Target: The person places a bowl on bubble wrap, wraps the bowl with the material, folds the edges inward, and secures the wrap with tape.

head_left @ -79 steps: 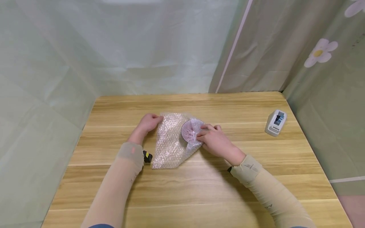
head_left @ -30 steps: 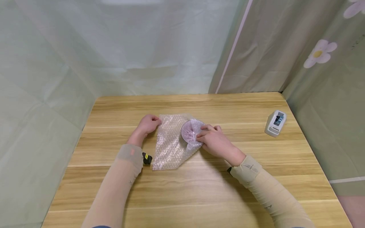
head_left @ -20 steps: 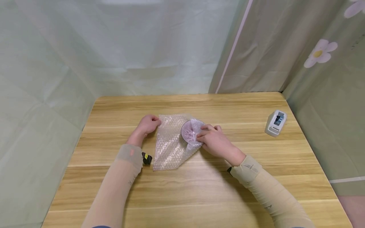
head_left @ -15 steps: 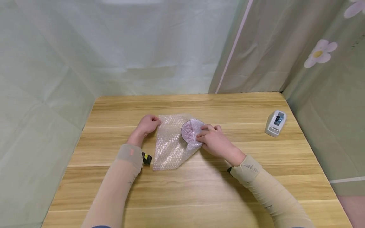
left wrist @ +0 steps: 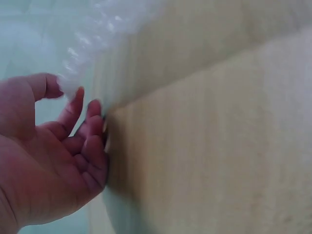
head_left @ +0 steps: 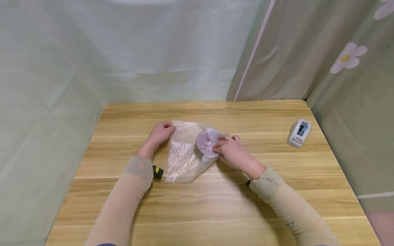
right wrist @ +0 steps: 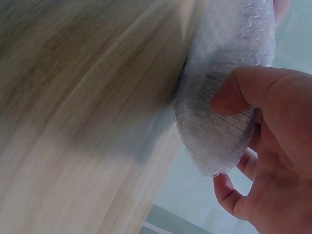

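A bowl (head_left: 202, 140) with fine purple lines radiating inside sits on a sheet of bubble wrap (head_left: 181, 153). The sheet's right side is folded up over the bowl's right part. My right hand (head_left: 232, 150) grips that side, its fingers over the covered rim. In the right wrist view, the thumb presses the wrap (right wrist: 195, 117) on the bowl's outside, and ridges show through it. My left hand (head_left: 160, 133) pinches the sheet's far left corner. The left wrist view has the corner of the wrap (left wrist: 73, 73) between thumb and index finger, raised off the table, other fingers curled below.
A grey-white tape dispenser (head_left: 298, 134) stands near the table's right edge. The wooden table (head_left: 197, 212) meets hanging curtains (head_left: 169, 61) at the back and sides. A small black wrist camera (head_left: 158, 172) sits beside the left sleeve.
My left hand has shifted slightly away from me over the last half second, lifting the sheet's far left corner a little. The right hand keeps its hold on the wrapped bowl.
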The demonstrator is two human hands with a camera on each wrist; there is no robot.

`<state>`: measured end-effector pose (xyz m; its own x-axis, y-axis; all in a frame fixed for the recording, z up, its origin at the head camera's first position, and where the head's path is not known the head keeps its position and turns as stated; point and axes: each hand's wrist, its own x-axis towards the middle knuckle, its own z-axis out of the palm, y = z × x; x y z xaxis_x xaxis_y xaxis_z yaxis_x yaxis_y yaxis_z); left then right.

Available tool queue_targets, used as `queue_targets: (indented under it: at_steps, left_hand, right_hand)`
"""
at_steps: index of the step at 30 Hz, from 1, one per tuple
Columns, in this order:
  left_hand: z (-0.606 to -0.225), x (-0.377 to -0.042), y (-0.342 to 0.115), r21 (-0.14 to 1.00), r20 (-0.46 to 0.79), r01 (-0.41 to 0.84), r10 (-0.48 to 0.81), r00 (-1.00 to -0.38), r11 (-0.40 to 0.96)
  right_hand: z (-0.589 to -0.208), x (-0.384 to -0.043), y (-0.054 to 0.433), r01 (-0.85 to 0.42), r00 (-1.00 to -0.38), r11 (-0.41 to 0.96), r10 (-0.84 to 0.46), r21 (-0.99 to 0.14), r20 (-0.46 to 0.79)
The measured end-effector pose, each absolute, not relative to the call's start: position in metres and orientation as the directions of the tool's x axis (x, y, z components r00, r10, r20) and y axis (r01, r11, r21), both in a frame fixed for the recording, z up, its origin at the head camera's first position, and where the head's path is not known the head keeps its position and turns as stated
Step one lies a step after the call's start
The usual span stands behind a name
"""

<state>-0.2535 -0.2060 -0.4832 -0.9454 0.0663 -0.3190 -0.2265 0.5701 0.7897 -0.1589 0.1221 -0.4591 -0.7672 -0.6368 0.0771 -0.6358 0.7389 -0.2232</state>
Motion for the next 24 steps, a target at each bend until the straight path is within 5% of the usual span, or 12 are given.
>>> queue_targets:
  at_steps: [12, 24]
  left_hand:
    - [-0.480, -0.259, -0.183, 0.870, -0.304, -0.264, 0.032, -0.952, 0.417]
    - [-0.457, -0.256, -0.149, 0.920, -0.173, -0.146, 0.044, -0.984, 0.363]
  right_hand:
    - [-0.459, -0.158, 0.124, -0.630, -0.772, 0.745, -0.631, -0.218, 0.072]
    - [-0.458, -0.159, 0.122, -0.627, -0.773, 0.745, -0.631, -0.230, 0.066]
